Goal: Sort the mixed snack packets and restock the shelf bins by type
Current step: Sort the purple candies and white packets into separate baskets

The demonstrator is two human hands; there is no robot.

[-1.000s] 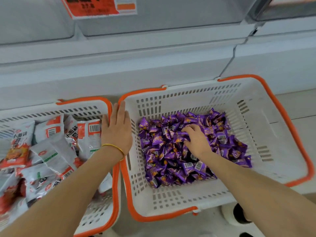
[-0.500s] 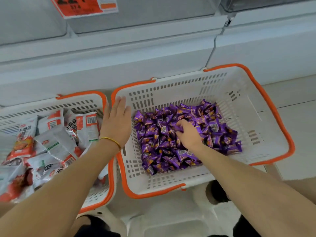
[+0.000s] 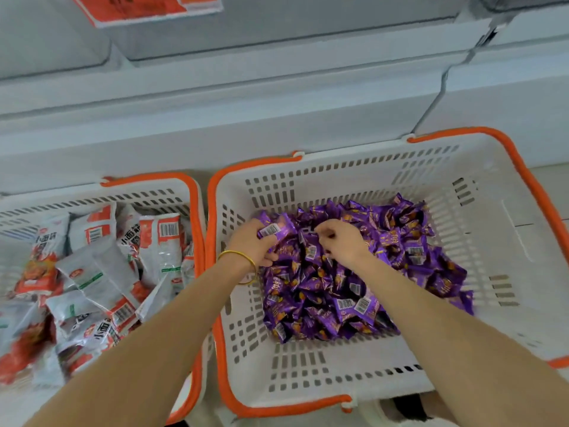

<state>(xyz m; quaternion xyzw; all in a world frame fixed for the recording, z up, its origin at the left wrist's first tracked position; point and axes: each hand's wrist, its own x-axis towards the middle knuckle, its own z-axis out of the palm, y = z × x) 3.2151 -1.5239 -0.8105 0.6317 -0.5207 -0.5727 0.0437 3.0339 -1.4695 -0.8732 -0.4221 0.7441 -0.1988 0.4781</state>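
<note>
The left hand [image 3: 251, 245] moved off the basket rim [image 3: 211, 211] and now holds purple packets [image 3: 274, 230].

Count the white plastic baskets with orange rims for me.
2. The left white slotted basket holds red-and-white snack packets; the right white slotted basket holds purple wrapped packets. No others visible.

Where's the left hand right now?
Head view: the left hand is inside the right-hand basket, gripping a purple packet at the left edge of the purple pile.

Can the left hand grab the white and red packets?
Probably, once it lets go: the left hand grips a purple packet, but the white and red packets lie uncovered in the open basket beside it.
</note>
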